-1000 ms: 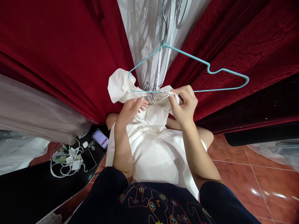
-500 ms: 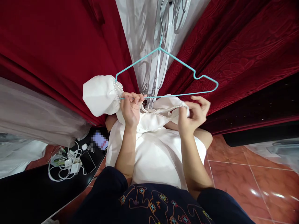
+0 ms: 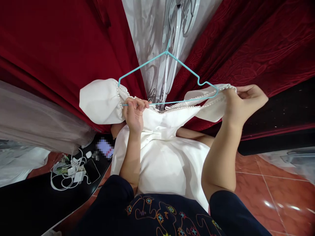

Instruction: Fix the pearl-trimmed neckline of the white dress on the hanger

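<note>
A white dress [image 3: 169, 160] with pearl-beaded neckline and puffed sleeves lies across my lap. Its left puff sleeve [image 3: 98, 101] sits over the left end of a turquoise hanger [image 3: 183, 62]. My left hand [image 3: 135, 113] is closed round the hanger's bottom bar and the dress edge beside that sleeve. Out to the right, my right hand [image 3: 242, 101] pinches the beaded edge of the other puff sleeve [image 3: 211, 109], stretched just past the hanger's right end. That end overlaps the sleeve opening; the fingertips are partly hidden by the cloth.
Red curtains [image 3: 69, 49] hang ahead on both sides, with white sheer fabric [image 3: 145, 39] between them. On a black bench [image 3: 29, 200] at left lie white cables [image 3: 66, 186], a dark phone [image 3: 92, 171] and a lit phone [image 3: 105, 147]. Red tiles [image 3: 278, 193] cover the floor.
My right hand has moved right and up, drawing the right sleeve out and pulling the neckline straight over the hanger's right end. My left hand stays on the bar, shifted slightly left.
</note>
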Demonstrator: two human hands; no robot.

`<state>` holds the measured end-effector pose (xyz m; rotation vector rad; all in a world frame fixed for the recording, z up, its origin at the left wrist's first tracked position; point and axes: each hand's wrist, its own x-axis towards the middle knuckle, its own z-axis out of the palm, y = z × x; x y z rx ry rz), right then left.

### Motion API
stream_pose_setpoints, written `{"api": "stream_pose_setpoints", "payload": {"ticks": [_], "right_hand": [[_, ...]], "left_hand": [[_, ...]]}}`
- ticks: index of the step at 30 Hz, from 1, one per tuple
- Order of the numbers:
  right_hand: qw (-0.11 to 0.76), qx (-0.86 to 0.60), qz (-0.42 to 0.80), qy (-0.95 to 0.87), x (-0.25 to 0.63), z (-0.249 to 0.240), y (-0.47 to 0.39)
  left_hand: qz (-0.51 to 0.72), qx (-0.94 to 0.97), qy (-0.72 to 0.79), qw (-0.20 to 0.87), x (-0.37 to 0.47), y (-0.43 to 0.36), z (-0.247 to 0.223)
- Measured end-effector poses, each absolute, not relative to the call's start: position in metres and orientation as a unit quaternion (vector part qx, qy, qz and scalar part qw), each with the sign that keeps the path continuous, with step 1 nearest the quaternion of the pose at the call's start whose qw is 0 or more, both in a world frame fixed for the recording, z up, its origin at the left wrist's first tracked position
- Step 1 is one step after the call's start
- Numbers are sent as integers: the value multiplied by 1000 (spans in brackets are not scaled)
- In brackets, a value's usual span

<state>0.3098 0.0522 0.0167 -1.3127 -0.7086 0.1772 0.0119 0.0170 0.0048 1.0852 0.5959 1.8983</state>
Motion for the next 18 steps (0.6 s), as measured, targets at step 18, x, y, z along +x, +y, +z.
{"api": "stream_pose_setpoints", "payload": {"ticks": [18], "right_hand": [[624, -447, 301, -566, 178, -2, 0]], "left_hand": [[744, 395, 268, 468, 14, 24, 3]]}}
